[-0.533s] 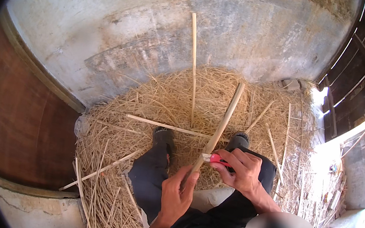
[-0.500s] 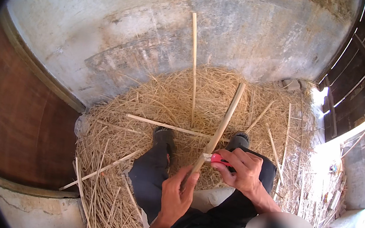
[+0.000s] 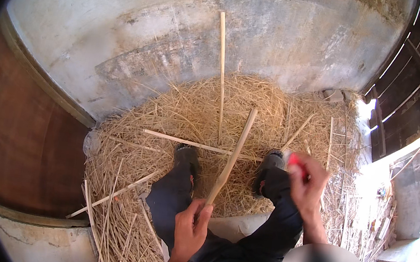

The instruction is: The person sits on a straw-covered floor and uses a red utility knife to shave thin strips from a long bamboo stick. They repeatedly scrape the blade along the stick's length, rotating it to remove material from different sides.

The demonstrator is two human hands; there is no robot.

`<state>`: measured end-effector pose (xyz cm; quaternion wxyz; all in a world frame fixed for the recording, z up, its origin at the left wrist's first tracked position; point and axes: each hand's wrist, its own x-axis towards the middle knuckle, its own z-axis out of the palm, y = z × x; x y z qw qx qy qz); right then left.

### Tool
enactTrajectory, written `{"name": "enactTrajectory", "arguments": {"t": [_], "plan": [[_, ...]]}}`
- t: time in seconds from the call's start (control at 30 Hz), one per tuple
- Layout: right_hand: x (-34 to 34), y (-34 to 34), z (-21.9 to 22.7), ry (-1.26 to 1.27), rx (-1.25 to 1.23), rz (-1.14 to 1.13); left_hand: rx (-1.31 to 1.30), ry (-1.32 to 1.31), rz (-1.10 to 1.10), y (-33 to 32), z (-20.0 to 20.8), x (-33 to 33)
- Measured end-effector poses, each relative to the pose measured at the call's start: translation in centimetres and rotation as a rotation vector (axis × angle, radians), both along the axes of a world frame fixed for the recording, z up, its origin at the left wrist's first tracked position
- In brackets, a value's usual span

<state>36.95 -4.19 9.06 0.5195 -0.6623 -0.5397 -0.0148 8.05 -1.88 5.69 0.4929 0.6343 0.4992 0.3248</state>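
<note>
Matt wooden stick (image 3: 240,140), rough wall (image 3: 282,41)

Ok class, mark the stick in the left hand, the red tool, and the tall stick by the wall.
Held stick (image 3: 237,149): head view, middle of its shaft.
Red tool (image 3: 295,161): head view, its blurred body.
Tall stick (image 3: 222,75): head view, middle of its shaft.

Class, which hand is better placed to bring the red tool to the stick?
Probably the right hand: it holds the red tool, while the left hand grips the stick by one end.
</note>
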Motion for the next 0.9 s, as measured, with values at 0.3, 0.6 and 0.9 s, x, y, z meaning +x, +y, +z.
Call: {"name": "enactTrajectory", "arguments": {"t": [0.3, 0.6, 0.9], "plan": [[-4.0, 0.5, -2.5, -0.313, -0.008, 0.330, 0.132, -0.027, -0.089, 0.9, 1.4, 2.3], [-4.6, 0.6, -2.2, -0.346, -0.010, 0.237, 0.260, 0.060, -0.049, 0.8, 1.7, 3.2], [-4.0, 0.5, -2.2, -0.399, -0.019, 0.201, 0.344, 0.040, -0.043, 0.7, 0.5, 3.2]]}}
